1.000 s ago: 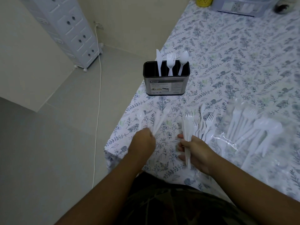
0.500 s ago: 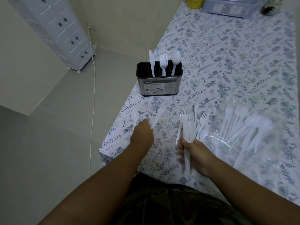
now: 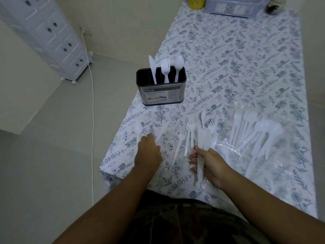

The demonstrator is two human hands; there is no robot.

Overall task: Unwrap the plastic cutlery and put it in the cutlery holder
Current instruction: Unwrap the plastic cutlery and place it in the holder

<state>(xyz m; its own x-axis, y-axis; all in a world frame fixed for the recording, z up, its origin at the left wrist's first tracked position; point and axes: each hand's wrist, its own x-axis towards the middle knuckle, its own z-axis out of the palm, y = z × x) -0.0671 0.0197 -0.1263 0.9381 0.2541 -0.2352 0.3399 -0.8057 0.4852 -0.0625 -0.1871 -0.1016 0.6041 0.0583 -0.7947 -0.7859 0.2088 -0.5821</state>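
Observation:
The black and steel cutlery holder (image 3: 161, 93) stands near the table's left edge with a white knife, fork and spoon upright in it. My right hand (image 3: 212, 164) grips a bundle of white plastic cutlery (image 3: 202, 143) whose tips point away from me. Several loose forks (image 3: 189, 131) lie just left of the bundle. My left hand (image 3: 147, 153) rests palm down on the cloth, fingertips beside a faint white spoon (image 3: 138, 128); whether it holds the spoon is unclear. More cutlery sits in clear plastic wrap (image 3: 255, 136) to the right.
The table wears a floral cloth (image 3: 237, 67), and its left edge drops to the floor by the holder. At the far end stand a yellow cup (image 3: 197, 1), a clear box (image 3: 232, 6) and a dark jar (image 3: 274, 6). A white drawer unit (image 3: 49, 36) and cable stand on the floor.
My right hand has gathered more pieces into its bundle and lowered it toward the cloth. My left hand stays near the spoon. The view has drifted slightly.

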